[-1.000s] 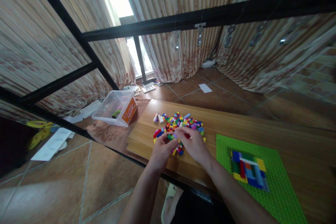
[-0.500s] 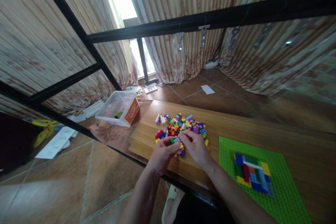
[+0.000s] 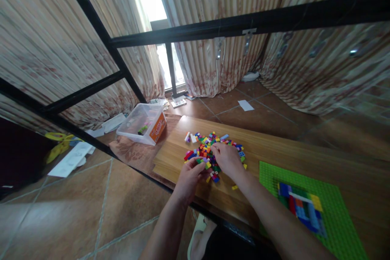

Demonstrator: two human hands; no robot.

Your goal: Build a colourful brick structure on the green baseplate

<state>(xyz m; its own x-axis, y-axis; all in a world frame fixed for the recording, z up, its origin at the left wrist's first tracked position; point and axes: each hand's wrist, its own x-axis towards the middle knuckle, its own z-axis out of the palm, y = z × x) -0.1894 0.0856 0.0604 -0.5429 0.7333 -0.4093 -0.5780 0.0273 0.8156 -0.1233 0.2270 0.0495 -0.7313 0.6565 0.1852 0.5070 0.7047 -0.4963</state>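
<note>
My left hand (image 3: 189,175) is closed around a few small toy bricks (image 3: 206,163) in green, purple and yellow, just above the near side of a loose brick pile (image 3: 207,141). Over the middle of that pile is my right hand (image 3: 229,160), its fingers bent and pressed together. Whether a brick sits between its fingertips is hidden. To the right, a green baseplate (image 3: 271,170) carries a low rectangular build (image 3: 313,215) of blue, yellow, red, white and green bricks, partly covered by my right forearm.
The wooden table (image 3: 170,150) bears the pile and baseplate. A clear plastic box (image 3: 134,124) with an orange label stands on a brown cloth (image 3: 128,152) at the left. A black metal rail (image 3: 183,34) crosses in front of curtains. Papers (image 3: 71,160) lie on the tiled floor.
My right hand has moved away from my left hand, up and over the pile. My left hand keeps hold of its bricks. The view has shifted slightly.
</note>
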